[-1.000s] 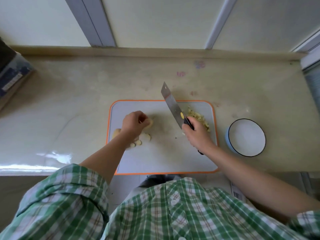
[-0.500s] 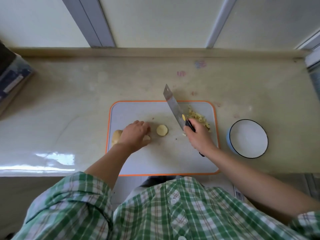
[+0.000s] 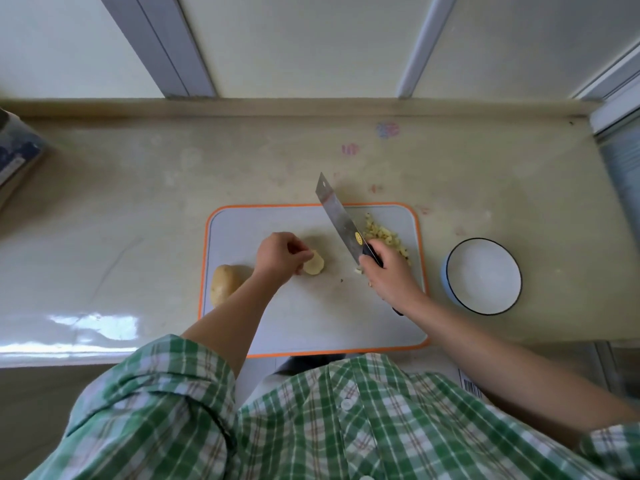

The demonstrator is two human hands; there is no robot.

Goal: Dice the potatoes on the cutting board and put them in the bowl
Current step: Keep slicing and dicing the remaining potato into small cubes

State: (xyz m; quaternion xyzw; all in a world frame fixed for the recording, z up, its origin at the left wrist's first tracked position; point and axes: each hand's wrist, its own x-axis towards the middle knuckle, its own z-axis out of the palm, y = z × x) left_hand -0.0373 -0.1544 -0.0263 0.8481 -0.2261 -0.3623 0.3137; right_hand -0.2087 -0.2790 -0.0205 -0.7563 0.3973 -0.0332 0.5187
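Observation:
A white cutting board [image 3: 311,317] with an orange rim lies on the counter. My left hand [image 3: 280,256] pinches a stack of round potato slices [image 3: 314,265] at the board's middle. A potato piece with skin [image 3: 225,284] lies at the board's left edge. My right hand [image 3: 389,275] grips the black handle of a cleaver [image 3: 337,218], its blade raised and pointing away, just right of the slices. Diced potato [image 3: 384,235] is piled at the board's far right corner. The white bowl [image 3: 483,275] with a dark rim stands right of the board and looks empty.
A beige counter [image 3: 138,220] runs to a low back ledge under window frames. A dark box [image 3: 15,150] sits at the far left. My green plaid shirt fills the bottom of the view.
My left hand has shifted right from the potato piece at the left and now pinches the slices at the board's middle. The cleaver stays raised in my right hand.

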